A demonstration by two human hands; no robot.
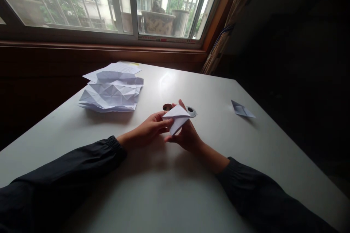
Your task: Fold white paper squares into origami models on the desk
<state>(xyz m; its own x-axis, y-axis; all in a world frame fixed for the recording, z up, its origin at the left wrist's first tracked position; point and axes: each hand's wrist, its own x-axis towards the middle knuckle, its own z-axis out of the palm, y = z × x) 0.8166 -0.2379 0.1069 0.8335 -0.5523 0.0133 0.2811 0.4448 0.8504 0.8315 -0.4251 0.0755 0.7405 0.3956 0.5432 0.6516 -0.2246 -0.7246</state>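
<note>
Your left-hand grip [147, 130] and right-hand grip [187, 134], both closed on folded white paper [177, 117], paper held between them, above the surface [169, 193]

A small folded white paper [176, 117], crisp creases forming a layered triangular shape, one point angled down and toward the person, pinched between the fingers of the left hand [147, 129] and the right hand [186, 134], just in front of a round metal grommet [191, 111]

Left hand [147, 129] and right hand [186, 134] hold folded paper [176, 118].
</note>
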